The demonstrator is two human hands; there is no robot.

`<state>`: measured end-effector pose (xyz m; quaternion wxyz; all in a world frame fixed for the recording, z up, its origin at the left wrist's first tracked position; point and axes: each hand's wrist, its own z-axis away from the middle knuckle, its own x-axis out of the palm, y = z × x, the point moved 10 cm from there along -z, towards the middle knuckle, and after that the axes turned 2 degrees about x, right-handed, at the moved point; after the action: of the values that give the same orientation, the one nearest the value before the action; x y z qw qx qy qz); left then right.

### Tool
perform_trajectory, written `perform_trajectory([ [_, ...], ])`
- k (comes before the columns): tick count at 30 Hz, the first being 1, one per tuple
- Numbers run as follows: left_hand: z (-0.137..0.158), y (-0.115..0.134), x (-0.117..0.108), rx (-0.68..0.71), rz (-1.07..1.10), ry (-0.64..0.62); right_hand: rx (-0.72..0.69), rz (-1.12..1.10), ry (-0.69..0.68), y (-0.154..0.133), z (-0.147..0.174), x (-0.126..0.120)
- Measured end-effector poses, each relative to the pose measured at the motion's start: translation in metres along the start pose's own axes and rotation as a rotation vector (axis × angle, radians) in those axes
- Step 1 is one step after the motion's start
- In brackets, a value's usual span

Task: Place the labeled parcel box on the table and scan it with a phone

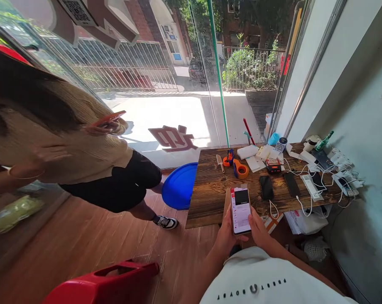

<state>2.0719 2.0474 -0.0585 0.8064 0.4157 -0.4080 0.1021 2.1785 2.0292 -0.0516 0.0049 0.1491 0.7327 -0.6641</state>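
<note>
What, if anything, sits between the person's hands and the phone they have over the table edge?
Nothing visible: the left hand and right hand both grip the lit phone directly, at the near edge of the wooden table.

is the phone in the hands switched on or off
On. The phone, held by the left hand and right hand, shows a lit white and red screen, unlike the dark phones lying on the table.

We are holding a phone (241, 210) between our hands, left hand (225, 232) and right hand (257, 230), at the near edge of the table (210, 198). Behind it, tape dispensers (238, 166) are lying left of two more phones (279, 186), with chargers (339, 175) sitting rightmost by the wall. Another person (67, 143) is standing to our left, a tub (178, 185) lying between them and the table.
</note>
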Motion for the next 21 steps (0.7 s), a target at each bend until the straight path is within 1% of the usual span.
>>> perform_trajectory([
  [2, -0.003, -0.007, -0.019, 0.0, -0.028, 0.087, 0.137, -0.104, -0.072, 0.023, 0.002, 0.018],
  [3, -0.004, -0.011, -0.028, -0.003, -0.048, 0.123, 0.177, -0.138, -0.093, 0.031, 0.004, 0.026],
  [6, -0.004, -0.021, -0.05, -0.023, -0.089, 0.185, 0.228, -0.188, -0.113, 0.046, 0.009, 0.039],
  [9, -0.002, -0.025, -0.062, -0.045, -0.081, 0.237, 0.253, -0.188, -0.125, 0.057, 0.014, 0.046],
  [12, 0.001, -0.025, -0.063, -0.071, -0.064, 0.273, 0.279, -0.173, -0.13, 0.066, 0.017, 0.048],
  [15, 0.002, -0.025, -0.06, -0.1, -0.068, 0.278, 0.285, -0.169, -0.125, 0.071, 0.018, 0.049],
  [21, 0.003, -0.027, -0.06, -0.114, -0.002, 0.266, 0.261, -0.191, -0.091, 0.065, 0.018, 0.048],
])
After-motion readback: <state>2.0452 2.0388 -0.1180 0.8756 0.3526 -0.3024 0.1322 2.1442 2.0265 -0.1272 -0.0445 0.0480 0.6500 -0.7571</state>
